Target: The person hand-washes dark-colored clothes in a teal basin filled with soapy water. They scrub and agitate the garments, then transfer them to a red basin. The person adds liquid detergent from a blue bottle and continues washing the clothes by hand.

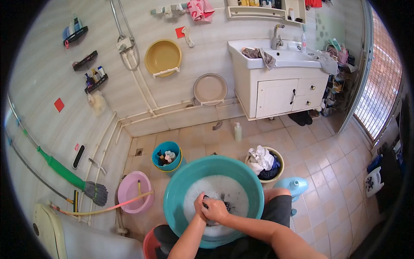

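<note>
A large teal basin (pixel 172 185) stands on the floor between my knees, holding white sudsy water (pixel 235 190). Over its middle my left hand (pixel 199 205) and my right hand (pixel 217 210) are pressed together, closed around a dark wet cloth (pixel 227 204). Part of the cloth shows between and beside my fingers, and some of it lies in the suds. What kind of garment it is cannot be made out. Both forearms reach in from the lower edge.
A cream basin (pixel 280 169) with white and dark laundry stands right of the teal one, near a light-blue jug (pixel 295 185). Leftward are a blue bucket (pixel 171 146) with bottles and a pink basin (pixel 123 196) with a hose (pixel 103 211). A pump bottle (pixel 238 132) stands beyond.
</note>
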Action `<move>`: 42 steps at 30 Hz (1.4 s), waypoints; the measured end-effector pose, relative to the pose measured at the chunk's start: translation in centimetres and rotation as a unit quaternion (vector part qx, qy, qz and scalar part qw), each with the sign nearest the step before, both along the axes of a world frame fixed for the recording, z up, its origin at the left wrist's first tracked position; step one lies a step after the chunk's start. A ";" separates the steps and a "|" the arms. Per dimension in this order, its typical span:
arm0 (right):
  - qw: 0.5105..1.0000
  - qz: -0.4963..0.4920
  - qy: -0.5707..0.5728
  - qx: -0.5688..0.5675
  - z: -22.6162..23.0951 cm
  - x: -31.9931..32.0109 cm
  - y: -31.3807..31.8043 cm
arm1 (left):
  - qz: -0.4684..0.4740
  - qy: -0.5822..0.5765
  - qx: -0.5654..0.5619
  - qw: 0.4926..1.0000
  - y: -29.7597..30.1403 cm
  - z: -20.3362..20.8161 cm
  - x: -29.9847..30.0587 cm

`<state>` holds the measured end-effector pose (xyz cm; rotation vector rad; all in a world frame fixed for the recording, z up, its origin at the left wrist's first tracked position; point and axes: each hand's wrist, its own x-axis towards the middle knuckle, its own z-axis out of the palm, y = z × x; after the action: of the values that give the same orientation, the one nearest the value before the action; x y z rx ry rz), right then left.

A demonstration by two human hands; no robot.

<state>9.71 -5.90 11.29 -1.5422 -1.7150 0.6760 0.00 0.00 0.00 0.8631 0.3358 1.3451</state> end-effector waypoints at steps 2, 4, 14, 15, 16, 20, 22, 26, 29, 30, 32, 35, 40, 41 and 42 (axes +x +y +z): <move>0.999 -0.014 0.027 0.046 -1.4 0.7 0.1 | 0.030 0.080 -0.403 0.911 -1.7 4.0 1.4; 0.998 -0.052 0.043 0.001 -1.2 -0.3 3.7 | 0.110 0.124 -0.376 0.912 -0.6 6.7 -0.1; 0.898 0.099 0.378 -0.201 1.8 4.0 5.6 | -0.015 0.536 -0.004 0.844 -1.8 11.9 -1.5; 0.881 0.136 0.408 -0.197 3.1 3.5 5.5 | -0.052 0.524 -0.019 0.850 -1.8 12.4 -1.0; 0.854 0.134 0.464 -0.193 2.8 3.5 5.8 | -0.024 0.540 -0.034 0.841 -1.9 12.3 -1.0; 0.797 0.192 0.545 -0.176 0.5 6.5 6.8 | 0.040 0.447 -0.106 0.887 -2.2 12.3 -2.1; 0.862 0.238 0.366 -0.258 -2.7 7.6 6.8 | 0.064 0.328 -0.146 0.931 -2.5 13.0 -2.1; 0.905 0.319 0.077 -0.269 -8.0 6.7 4.8 | 0.029 0.118 -0.206 0.971 -2.6 16.3 -2.0; 0.893 0.275 0.226 -0.275 -7.2 5.9 4.6 | 0.077 0.057 -0.226 0.969 -1.3 15.1 -3.9; 0.859 0.237 0.336 -0.306 -6.9 6.2 4.5 | 0.067 0.031 -0.266 0.961 -1.1 15.9 -4.1; 0.838 0.146 0.428 -0.305 -6.5 6.7 4.9 | 0.063 0.021 -0.316 0.946 -0.5 15.3 -5.5; 0.766 0.063 0.596 -0.233 -2.4 5.0 4.6 | 0.015 0.004 -0.315 0.949 -0.4 12.0 -6.2; 0.950 0.040 0.289 -0.110 0.7 0.2 2.3 | -0.073 -0.029 -0.361 0.929 -0.8 7.0 -3.3; 0.984 0.048 0.145 -0.097 0.3 -0.8 1.3 | -0.112 -0.053 -0.326 0.937 -0.2 4.7 -3.6; 0.990 0.068 0.075 -0.096 1.1 -1.3 0.2 | -0.101 -0.001 -0.361 0.927 -0.7 8.0 -1.8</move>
<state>8.45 -5.74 12.41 -1.4694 -1.6928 1.0264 -1.78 -0.66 8.01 0.2635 0.6702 0.9183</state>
